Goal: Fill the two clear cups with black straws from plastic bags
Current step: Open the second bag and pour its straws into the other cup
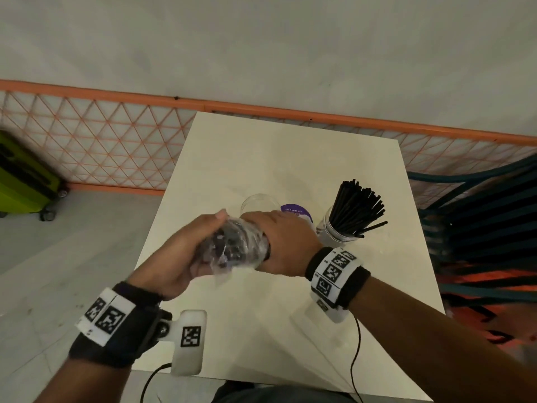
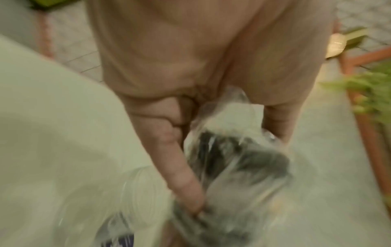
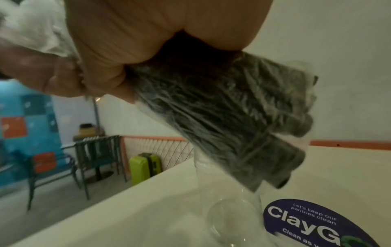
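Note:
Above the white table (image 1: 276, 152), both hands hold a clear plastic bag of black straws (image 1: 232, 245). My left hand (image 1: 200, 245) grips its near, crumpled end; in the left wrist view a finger (image 2: 182, 168) lies along the bag (image 2: 237, 160). My right hand (image 1: 279, 239) is wrapped round the far end, and the bag (image 3: 222, 117) points down from it towards an empty clear cup (image 3: 228, 208). That cup (image 1: 260, 203) stands just beyond the hands. A second clear cup (image 1: 334, 234) on the right is packed with black straws (image 1: 357, 205).
A round purple sticker (image 1: 296, 212) lies on the table between the cups. An orange lattice fence (image 1: 101, 141) runs behind the table. A green suitcase (image 1: 23, 181) stands on the floor at left, and stacked teal chairs (image 1: 479, 228) at right. Wrist cables hang over the near edge.

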